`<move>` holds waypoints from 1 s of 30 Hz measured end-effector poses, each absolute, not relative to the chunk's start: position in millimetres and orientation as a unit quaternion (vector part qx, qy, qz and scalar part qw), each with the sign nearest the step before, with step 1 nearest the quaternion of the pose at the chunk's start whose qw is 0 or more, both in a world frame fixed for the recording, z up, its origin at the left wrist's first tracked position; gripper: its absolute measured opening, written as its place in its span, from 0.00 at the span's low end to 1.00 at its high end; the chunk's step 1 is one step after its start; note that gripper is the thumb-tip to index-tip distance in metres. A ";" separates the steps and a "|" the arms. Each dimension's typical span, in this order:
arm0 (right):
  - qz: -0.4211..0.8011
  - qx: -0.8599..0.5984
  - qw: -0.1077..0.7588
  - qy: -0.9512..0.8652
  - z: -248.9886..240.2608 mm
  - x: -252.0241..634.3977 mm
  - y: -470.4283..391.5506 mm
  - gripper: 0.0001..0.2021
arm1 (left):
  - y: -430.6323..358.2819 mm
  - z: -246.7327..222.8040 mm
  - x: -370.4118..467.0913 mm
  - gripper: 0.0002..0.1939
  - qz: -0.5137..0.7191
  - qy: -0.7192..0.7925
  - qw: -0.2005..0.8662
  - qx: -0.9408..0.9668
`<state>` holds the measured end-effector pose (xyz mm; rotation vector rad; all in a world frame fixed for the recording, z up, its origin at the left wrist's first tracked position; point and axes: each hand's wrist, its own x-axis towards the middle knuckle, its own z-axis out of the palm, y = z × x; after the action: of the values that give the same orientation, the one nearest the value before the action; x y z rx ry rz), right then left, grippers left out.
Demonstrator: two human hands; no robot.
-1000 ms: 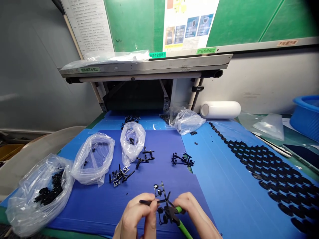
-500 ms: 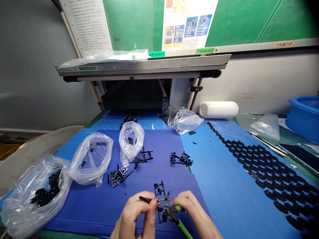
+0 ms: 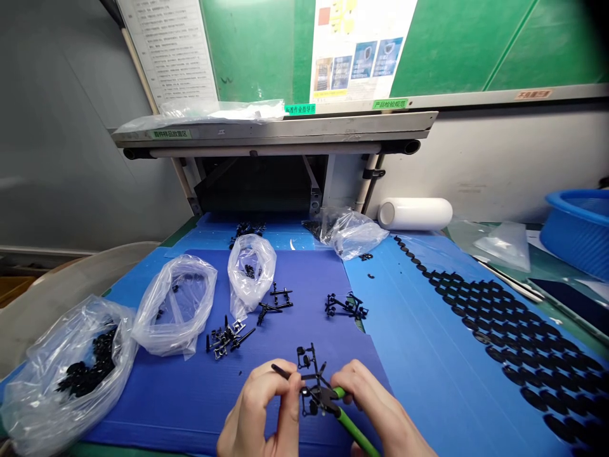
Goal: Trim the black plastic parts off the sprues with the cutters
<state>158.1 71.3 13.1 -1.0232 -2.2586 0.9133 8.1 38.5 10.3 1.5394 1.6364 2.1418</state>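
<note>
Low at the near table edge, the left hand (image 3: 266, 412) pinches a black plastic sprue (image 3: 307, 374) while the right hand (image 3: 371, 406) grips green-handled cutters (image 3: 345, 416) at it. Loosely pinched, a snipped piece may spring onto the blue sheet (image 3: 190, 387).

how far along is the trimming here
Done: rows of black round parts laid out on the blue sheet, plus bagged parts. In hand: left hand holds a sprue; right hand holds green-handled cutters at it. Left: three uncut sprues beyond.
</note>
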 end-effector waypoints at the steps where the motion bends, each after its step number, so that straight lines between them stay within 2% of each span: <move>1: 0.315 -0.372 0.246 -0.838 13.6 157.8 72.2 0.29 | 38.9 11.3 7.0 0.11 0.684 0.534 0.016 0.497; 5: 0.279 -0.354 0.237 -0.860 17.6 152.1 84.9 0.29 | 45.2 17.6 -4.6 0.10 0.630 0.572 0.032 0.524; 9: 0.284 -0.325 0.247 -0.868 21.6 127.0 122.7 0.26 | 74.8 29.9 -31.7 0.03 0.594 0.599 0.055 0.534; 11: 0.277 -0.324 0.252 -0.869 22.4 105.1 149.6 0.19 | 100.8 36.4 -50.8 0.02 0.584 0.612 0.069 0.529; 13: 0.268 -0.332 0.255 -0.868 21.2 80.0 176.9 0.09 | 131.2 40.1 -71.4 0.06 0.581 0.618 0.081 0.524; 16: 0.267 -0.351 0.248 -0.862 14.7 45.8 210.0 0.11 | 173.9 37.0 -99.5 0.11 0.575 0.625 0.101 0.518; 22: 0.263 -0.399 0.207 -0.854 -2.9 17.5 237.8 0.11 | 214.7 14.0 -127.9 0.13 0.554 0.648 0.137 0.505; 30: 0.237 -0.465 0.139 -0.842 4.9 26.5 241.3 0.12 | 222.1 18.2 -133.2 0.13 0.501 0.680 0.077 0.530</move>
<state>26.5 241.3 4.9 -1.3431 -2.4327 0.6852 -133.2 222.1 18.2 1.5875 2.0365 1.5018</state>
